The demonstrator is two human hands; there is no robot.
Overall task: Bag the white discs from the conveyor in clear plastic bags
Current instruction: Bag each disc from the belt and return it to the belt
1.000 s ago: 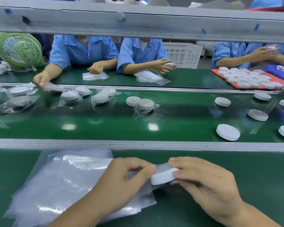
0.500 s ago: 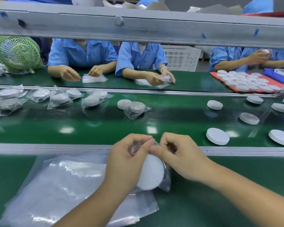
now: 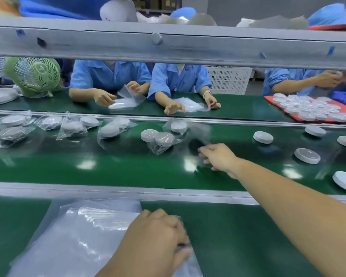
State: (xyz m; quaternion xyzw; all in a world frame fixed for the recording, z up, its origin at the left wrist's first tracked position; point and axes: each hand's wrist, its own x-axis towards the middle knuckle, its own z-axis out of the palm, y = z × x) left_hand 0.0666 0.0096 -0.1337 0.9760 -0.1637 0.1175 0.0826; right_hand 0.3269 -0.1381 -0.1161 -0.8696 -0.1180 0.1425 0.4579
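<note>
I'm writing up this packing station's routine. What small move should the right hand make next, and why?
Probably swing right to the nearest bare white disc and pick it up. The right hand hovers open and empty over the belt, while the left hand grips the stack of clear bags, so a disc seems the missing piece.

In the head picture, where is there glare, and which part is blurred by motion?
Head view: lamp glare makes pale spots on the belt; the bag beyond the right hand is smeared by motion; the grey rail bows slightly from the wide lens.
</note>
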